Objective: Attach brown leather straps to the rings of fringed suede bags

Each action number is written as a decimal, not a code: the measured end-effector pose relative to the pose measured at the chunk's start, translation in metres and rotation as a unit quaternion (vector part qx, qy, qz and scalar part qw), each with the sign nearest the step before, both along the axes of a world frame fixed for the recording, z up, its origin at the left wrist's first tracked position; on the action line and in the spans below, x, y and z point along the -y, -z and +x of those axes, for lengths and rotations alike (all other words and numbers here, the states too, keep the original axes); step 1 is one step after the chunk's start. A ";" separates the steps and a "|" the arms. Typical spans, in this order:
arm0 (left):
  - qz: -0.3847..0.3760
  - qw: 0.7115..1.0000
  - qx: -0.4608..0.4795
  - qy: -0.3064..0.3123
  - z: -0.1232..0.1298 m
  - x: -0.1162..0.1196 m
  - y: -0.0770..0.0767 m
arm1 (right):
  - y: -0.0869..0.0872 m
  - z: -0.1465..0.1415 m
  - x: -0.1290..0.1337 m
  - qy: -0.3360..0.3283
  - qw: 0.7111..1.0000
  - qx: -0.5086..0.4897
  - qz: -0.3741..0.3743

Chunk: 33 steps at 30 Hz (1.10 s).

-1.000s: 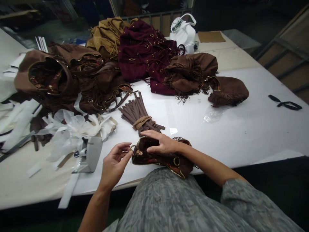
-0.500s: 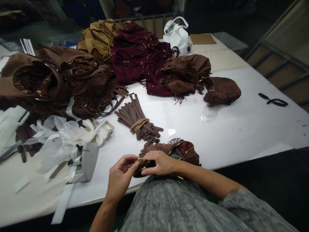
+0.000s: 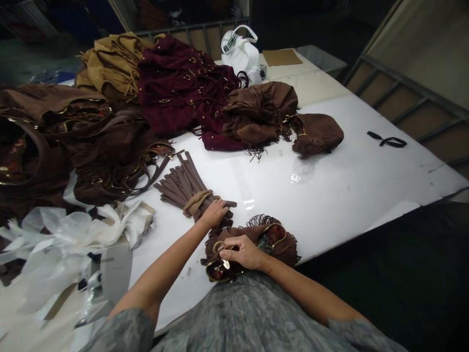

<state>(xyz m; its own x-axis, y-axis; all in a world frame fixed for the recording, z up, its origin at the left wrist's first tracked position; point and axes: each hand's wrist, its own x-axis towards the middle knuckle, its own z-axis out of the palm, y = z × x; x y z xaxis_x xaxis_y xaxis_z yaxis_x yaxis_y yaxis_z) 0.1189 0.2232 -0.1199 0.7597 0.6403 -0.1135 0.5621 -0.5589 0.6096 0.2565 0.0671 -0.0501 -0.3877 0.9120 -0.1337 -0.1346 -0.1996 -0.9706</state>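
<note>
A brown fringed bag (image 3: 289, 247) lies at the table's front edge, its gold zipper open on a patterned lining. My right hand (image 3: 244, 252) is closed in a pinch on a gold ring (image 3: 219, 248) with a small metal clasp at the bag's left end. Further forward, my left hand (image 3: 215, 213) reaches onto the near end of a bundle of brown straps (image 3: 188, 181), which a tan band (image 3: 198, 201) ties round the middle. Its fingers bend over the strap ends, and whether they grip one is hidden.
Brown bags (image 3: 106, 151) are heaped at the left, with tan (image 3: 113, 58) and maroon ones (image 3: 176, 88) behind. White wrapping (image 3: 54, 244) covers the front left. Further back stand a white bag (image 3: 242, 56) and a brown pouch (image 3: 318, 132). A black strap (image 3: 388, 141) lies right.
My left hand has left the bag and moved forward onto the strap bundle. My right hand now holds up the gold ring. The view has shifted to the right.
</note>
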 end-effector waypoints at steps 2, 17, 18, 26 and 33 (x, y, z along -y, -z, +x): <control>-0.023 1.000 0.009 0.006 0.008 -0.005 0.005 | 0.001 0.002 0.001 0.011 1.000 -0.005 -0.002; -0.137 0.940 0.224 -0.219 -0.008 0.040 -0.204 | 0.010 0.002 0.002 0.079 0.997 -0.019 -0.004; -0.166 0.936 0.222 -0.217 -0.015 0.047 -0.215 | 0.010 0.002 0.003 0.090 0.996 -0.017 0.004; -0.462 0.824 0.228 -0.237 -0.076 0.099 -0.168 | -0.002 -0.010 0.013 0.057 0.997 -0.006 0.060; -0.495 0.686 0.364 -0.389 -0.102 0.143 -0.139 | -0.009 -0.033 0.018 0.080 0.984 0.088 0.133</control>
<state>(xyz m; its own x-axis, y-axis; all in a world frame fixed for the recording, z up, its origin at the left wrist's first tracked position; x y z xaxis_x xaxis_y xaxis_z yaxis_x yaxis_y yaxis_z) 0.0173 0.0799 0.0190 0.3178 0.7672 -0.5572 -0.1991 0.6285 0.7519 0.2239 0.0492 -0.0407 -0.2286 0.9712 0.0664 0.0305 0.0753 -0.9967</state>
